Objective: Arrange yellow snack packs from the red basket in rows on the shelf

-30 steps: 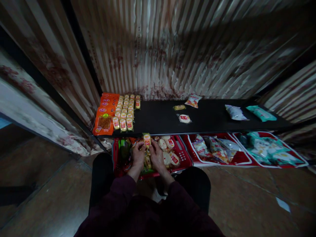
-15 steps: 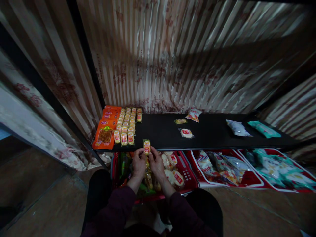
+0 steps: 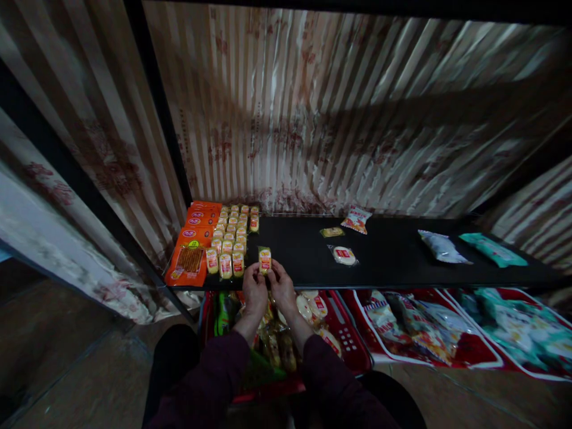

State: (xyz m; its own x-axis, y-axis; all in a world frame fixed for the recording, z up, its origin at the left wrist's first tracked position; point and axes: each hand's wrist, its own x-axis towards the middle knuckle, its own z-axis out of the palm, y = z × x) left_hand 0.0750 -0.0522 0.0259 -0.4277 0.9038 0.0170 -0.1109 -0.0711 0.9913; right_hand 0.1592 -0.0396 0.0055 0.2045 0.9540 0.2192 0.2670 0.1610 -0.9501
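Note:
Between my left hand [image 3: 255, 292] and my right hand [image 3: 282, 291], a small wrapped yellow snack [image 3: 264, 260] is held upright by its lower edge, over the front of the black shelf [image 3: 304, 256]. The fingertips of both hands pinch it. To its left stand several rows of similar yellow-and-white snack packs [image 3: 226, 264], close together. Orange snack bags [image 3: 190, 256] lie overlapped at the shelf's left end. Below my hands, a red basket [image 3: 346, 333] holds mixed wrapped snacks, partly hidden by my forearms.
Right of centre on the shelf lie a round wrapped snack [image 3: 344, 255], a flat yellow pack [image 3: 332, 232] and a red-and-white bag [image 3: 356, 219]. Farther right are a white bag [image 3: 443, 246] and a teal bag [image 3: 494, 249]. More red baskets [image 3: 480, 357] of bags stand below.
Both hands have moved forward with the yellow snack, from the shelf's front edge to over its surface. The camera view has shifted slightly, so the shelf appears lower.

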